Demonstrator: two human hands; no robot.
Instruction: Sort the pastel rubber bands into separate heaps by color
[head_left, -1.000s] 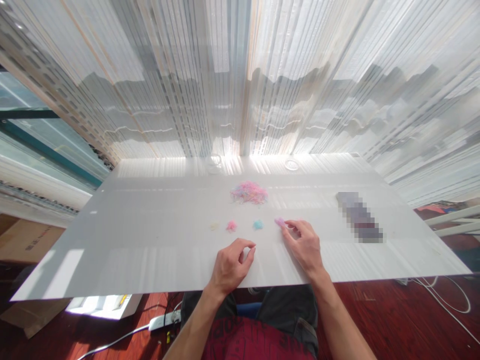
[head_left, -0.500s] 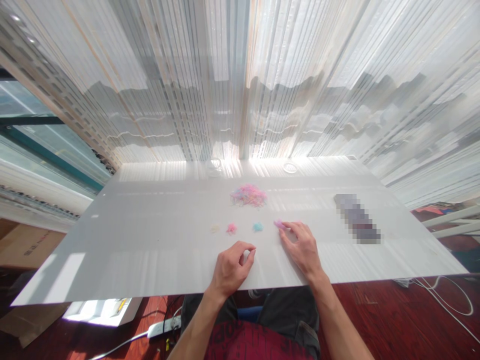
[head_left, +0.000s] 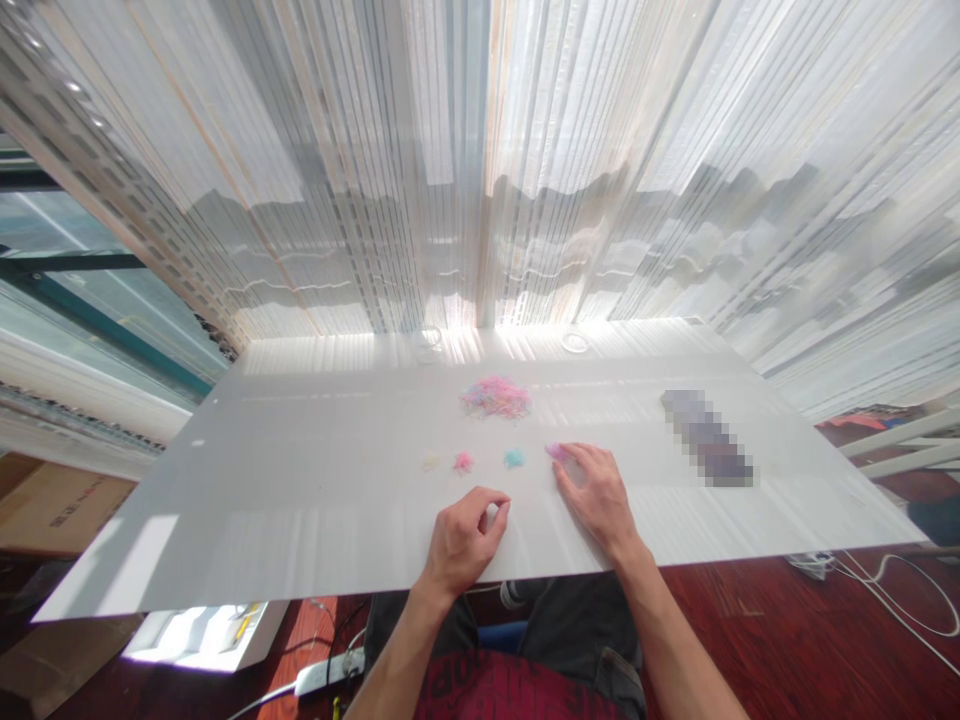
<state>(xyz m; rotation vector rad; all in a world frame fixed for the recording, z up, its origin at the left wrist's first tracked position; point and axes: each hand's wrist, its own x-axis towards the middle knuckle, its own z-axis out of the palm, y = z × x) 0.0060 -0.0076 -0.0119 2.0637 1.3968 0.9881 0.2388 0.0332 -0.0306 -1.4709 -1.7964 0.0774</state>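
Observation:
A mixed heap of small pastel elastic bands (head_left: pixel 496 397) lies mid-table. In front of it sit small sorted clusters: pale yellow (head_left: pixel 430 463), pink (head_left: pixel 463 462), blue (head_left: pixel 514 458) and purple (head_left: pixel 556 451). My right hand (head_left: pixel 592 492) rests on the white table (head_left: pixel 300 480), fingers stretched forward, fingertips touching the purple cluster. My left hand (head_left: pixel 466 538) lies near the front edge, fingers curled with thumb and forefinger pinched together; anything between them is too small to make out.
A blurred dark rectangular object (head_left: pixel 706 437) lies on the right side. Two clear round lids or dishes (head_left: pixel 575 342) stand at the far edge by the sheer curtain. Cables and a power strip (head_left: pixel 330 672) lie on the red floor below.
The view has drifted slightly. My right hand's fingers have flattened onto the table at the purple cluster. My left hand has kept its pinch.

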